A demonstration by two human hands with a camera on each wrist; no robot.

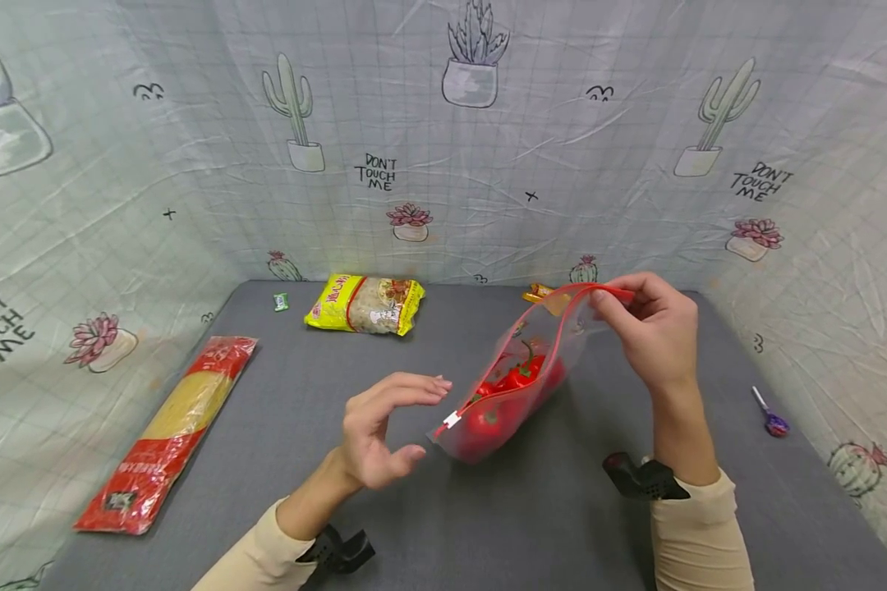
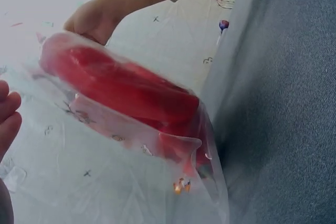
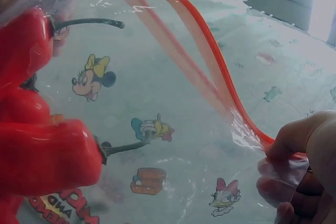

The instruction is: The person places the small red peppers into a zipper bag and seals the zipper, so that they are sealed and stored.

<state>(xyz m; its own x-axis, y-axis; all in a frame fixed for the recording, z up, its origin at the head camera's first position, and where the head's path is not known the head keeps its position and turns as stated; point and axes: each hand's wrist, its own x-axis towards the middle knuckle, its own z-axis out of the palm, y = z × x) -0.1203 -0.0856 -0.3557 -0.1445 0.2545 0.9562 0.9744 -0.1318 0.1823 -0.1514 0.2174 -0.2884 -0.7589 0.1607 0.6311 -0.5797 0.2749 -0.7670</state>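
Note:
A clear zip bag (image 1: 575, 332) with a red zip edge hangs tilted above the grey table, its mouth parted. My right hand (image 1: 654, 332) pinches the upper right corner, thumb against the red strip; in the right wrist view the fingers (image 3: 291, 135) grip the plastic. Inside lie several red peppers (image 3: 50, 156) with dark green stems, bunched toward the lower end. A white slider (image 1: 452, 419) sits at the lower left end of the zip. Just left of it my left hand (image 1: 369, 431) holds nothing, thumb and fingers spread apart, fingertips close to the bag.
Behind is a yellow food packet (image 1: 369, 304), with a small green candy (image 1: 281, 302) to its left. A long red and yellow noodle packet (image 1: 173, 427) lies at left. An orange wrapper (image 1: 538, 292) shows behind the bag; a purple lollipop (image 1: 774, 423) lies at right. Printed cloth walls surround the table.

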